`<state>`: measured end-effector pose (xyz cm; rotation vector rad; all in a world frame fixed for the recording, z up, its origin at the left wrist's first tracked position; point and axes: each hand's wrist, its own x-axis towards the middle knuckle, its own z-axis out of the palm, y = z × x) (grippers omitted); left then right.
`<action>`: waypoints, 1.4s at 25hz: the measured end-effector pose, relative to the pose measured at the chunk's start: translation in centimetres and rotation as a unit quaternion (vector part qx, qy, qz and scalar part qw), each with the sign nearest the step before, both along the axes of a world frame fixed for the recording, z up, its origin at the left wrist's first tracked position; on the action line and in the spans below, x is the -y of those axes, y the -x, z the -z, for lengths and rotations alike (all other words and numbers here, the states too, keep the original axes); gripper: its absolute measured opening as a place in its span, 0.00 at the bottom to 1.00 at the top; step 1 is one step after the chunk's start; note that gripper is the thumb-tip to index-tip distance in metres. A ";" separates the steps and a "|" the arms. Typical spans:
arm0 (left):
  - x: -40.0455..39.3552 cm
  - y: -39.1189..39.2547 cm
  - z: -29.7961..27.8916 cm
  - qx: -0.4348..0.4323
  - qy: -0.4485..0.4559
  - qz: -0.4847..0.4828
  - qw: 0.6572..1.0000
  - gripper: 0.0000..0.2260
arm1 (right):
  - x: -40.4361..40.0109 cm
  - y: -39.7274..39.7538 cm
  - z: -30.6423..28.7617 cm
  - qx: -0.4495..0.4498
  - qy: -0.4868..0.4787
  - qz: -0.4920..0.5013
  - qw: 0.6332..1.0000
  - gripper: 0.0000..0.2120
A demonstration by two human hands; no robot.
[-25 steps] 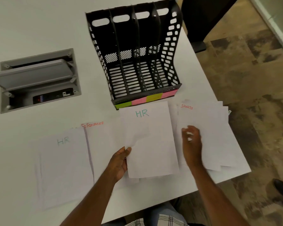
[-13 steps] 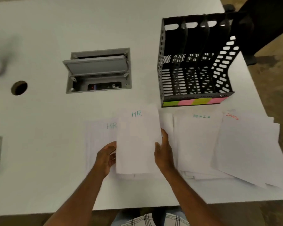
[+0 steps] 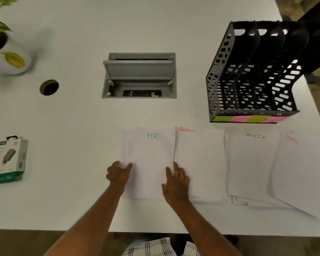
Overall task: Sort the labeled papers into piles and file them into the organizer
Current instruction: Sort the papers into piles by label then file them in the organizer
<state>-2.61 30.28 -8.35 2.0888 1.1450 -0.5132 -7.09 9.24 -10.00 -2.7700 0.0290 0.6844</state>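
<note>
Papers (image 3: 199, 163) lie in piles on white table (image 3: 81, 117).

Four piles of white paper lie in a row along the near edge of the counter (image 3: 81, 117). At about 6 o'clock sits the HR pile (image 3: 151, 159), lettered in green, its top sheet squared between the left hand (image 3: 118, 174) and right hand (image 3: 176, 183). Just beside it, toward 3 o'clock, lies the FINANCE pile (image 3: 199, 163), lettered in red. Next comes the ADMIN pile (image 3: 251, 167) in green, its lower sheets fanned out. The last pile (image 3: 303, 178), its red label blurred, overlaps it. At 1 o'clock stands the organizer (image 3: 253, 74), black, perforated, upright, with four slots and green and pink labels along its front.
</note>
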 end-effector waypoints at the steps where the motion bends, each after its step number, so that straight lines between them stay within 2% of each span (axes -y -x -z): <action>1: -0.2 -0.4 0.1 0.002 0.030 -0.011 0.999 0.32 | -0.4 0.0 0.1 -0.006 0.009 -0.002 1.000 0.33; 3: -0.9 -1.1 0.2 0.010 0.097 -0.053 0.994 0.34 | -0.8 -0.1 0.3 -0.013 0.022 -0.007 1.000 0.34; 6: -1.9 -1.2 0.4 -0.022 0.106 -0.041 0.993 0.34 | -1.0 -0.5 0.2 -0.015 0.033 -0.011 0.999 0.34; 7: -2.0 -1.2 0.5 -0.010 0.118 -0.047 0.992 0.33 | -1.0 -0.7 0.1 -0.014 0.034 -0.010 0.999 0.33; 10: -2.1 -1.1 0.3 0.080 0.218 -0.079 0.969 0.19 | -0.9 -1.1 -0.1 -0.016 0.029 -0.013 0.999 0.31; 13: -1.7 -1.0 -0.2 0.102 0.250 -0.057 0.961 0.15 | -0.6 -1.3 -0.4 -0.016 0.014 -0.028 0.999 0.29; 15: -1.5 -1.3 -0.6 0.112 0.234 -0.045 0.965 0.12 | -0.4 -1.7 -0.9 -0.006 -0.018 -0.017 1.000 0.28; 18: -2.8 -1.8 -1.6 0.127 0.264 -0.078 0.953 0.15 | -0.4 -2.5 -1.8 0.042 -0.114 0.059 0.991 0.29; 20: -4.6 -2.0 -2.3 0.143 0.304 -0.100 0.937 0.15 | -0.4 -3.4 -2.4 0.067 -0.208 0.144 0.965 0.31; 23: -7.3 -2.0 -3.6 0.157 0.392 -0.123 0.898 0.16 | -0.9 -5.5 -4.4 0.021 -0.356 0.276 0.892 0.39; 26: -8.8 -1.7 -5.0 0.157 0.448 -0.136 0.869 0.18 | -1.7 -7.6 -6.8 -0.056 -0.441 0.285 0.849 0.51; 27: -8.9 -1.5 -5.4 0.156 0.458 -0.139 0.864 0.20 | -1.9 -8.2 -7.4 -0.078 -0.469 0.277 0.835 0.51; 28: -8.9 -1.5 -5.9 0.155 0.469 -0.131 0.859 0.22 | -2.0 -8.7 -8.0 -0.092 -0.496 0.265 0.822 0.47; 31: -7.5 -1.2 -7.3 0.147 0.520 -0.056 0.840 0.22 | -2.5 -8.9 -9.3 -0.113 -0.552 0.203 0.800 0.25; 32: -6.7 -1.2 -7.9 0.147 0.522 -0.040 0.839 0.22 | -2.9 -8.6 -9.7 -0.102 -0.556 0.198 0.801 0.22; 35: -4.4 -1.5 -9.1 0.198 0.455 -0.045 0.867 0.18 | -3.2 -8.1 -10.7 0.043 -0.535 0.242 0.808 0.13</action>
